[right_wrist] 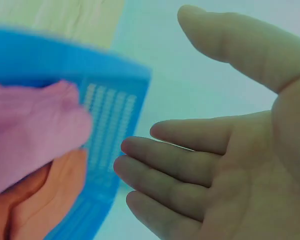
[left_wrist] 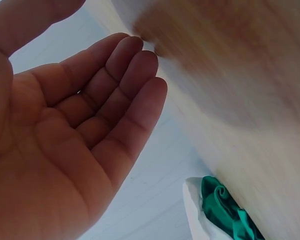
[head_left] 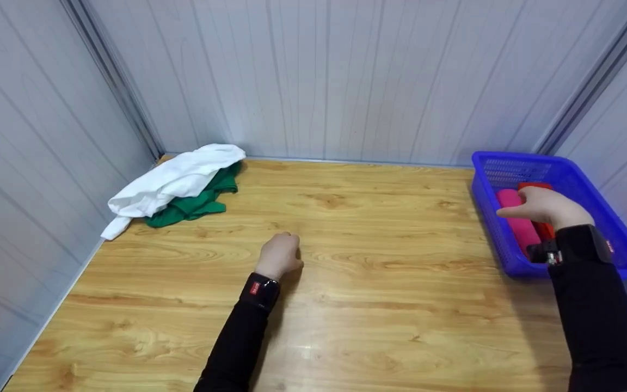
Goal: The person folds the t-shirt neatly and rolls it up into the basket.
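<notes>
My right hand is over the blue plastic basket, its fingers extended and the thumb apart, holding nothing. Below it in the basket lie a pink cloth roll and a red-orange folded cloth; the right wrist view shows the pink cloth beside the orange one. Over the middle of the table, my left hand has loosely bent fingers and an empty palm. At the back left, a crumpled white cloth lies partly on a green cloth.
The wooden table meets pale panelled walls at the back and both sides. Standing in the back right corner, the basket has a raised perforated rim. The white cloth touches or nearly touches the left wall.
</notes>
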Action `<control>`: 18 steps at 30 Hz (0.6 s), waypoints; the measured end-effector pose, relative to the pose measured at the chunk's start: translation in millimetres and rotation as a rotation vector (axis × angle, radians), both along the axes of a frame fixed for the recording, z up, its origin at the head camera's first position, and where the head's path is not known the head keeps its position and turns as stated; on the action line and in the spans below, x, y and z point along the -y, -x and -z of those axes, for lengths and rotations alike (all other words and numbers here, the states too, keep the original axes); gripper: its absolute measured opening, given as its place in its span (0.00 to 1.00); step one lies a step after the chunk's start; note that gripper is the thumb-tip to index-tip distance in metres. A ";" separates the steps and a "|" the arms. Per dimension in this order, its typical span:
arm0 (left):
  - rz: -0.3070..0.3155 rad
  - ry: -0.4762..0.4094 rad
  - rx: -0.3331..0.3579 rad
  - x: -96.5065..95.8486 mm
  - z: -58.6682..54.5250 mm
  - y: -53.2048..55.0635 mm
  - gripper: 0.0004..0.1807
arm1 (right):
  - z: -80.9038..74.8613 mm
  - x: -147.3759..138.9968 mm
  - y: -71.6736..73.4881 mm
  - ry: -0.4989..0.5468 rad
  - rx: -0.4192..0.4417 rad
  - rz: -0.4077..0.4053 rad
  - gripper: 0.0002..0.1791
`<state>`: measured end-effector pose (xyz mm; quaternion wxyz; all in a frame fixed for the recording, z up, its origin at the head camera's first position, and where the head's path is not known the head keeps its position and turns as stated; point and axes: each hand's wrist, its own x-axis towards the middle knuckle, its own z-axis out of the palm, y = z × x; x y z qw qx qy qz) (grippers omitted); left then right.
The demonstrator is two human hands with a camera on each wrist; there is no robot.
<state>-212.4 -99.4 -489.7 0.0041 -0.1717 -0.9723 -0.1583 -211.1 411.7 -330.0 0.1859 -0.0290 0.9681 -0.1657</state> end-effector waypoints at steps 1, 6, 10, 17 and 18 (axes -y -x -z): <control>-0.003 0.001 0.004 -0.3 -0.4 0.0 0.12 | -0.1 5.9 -2.5 0.003 -0.024 -0.013 0.59; -0.025 0.020 0.024 -3.5 -5.0 -0.7 0.12 | 1.6 34.8 -12.4 -0.004 -0.143 -0.089 0.45; -0.036 0.057 -0.005 -8.1 -7.4 0.2 0.14 | 6.8 52.3 -16.4 0.011 -0.202 -0.134 0.41; -0.075 0.057 -0.137 -14.3 -11.5 0.1 0.15 | 27.8 77.0 -21.2 0.082 -0.276 -0.134 0.36; -0.081 0.054 -0.154 -14.8 -11.7 -0.4 0.15 | 31.7 80.2 -21.5 0.089 -0.292 -0.128 0.35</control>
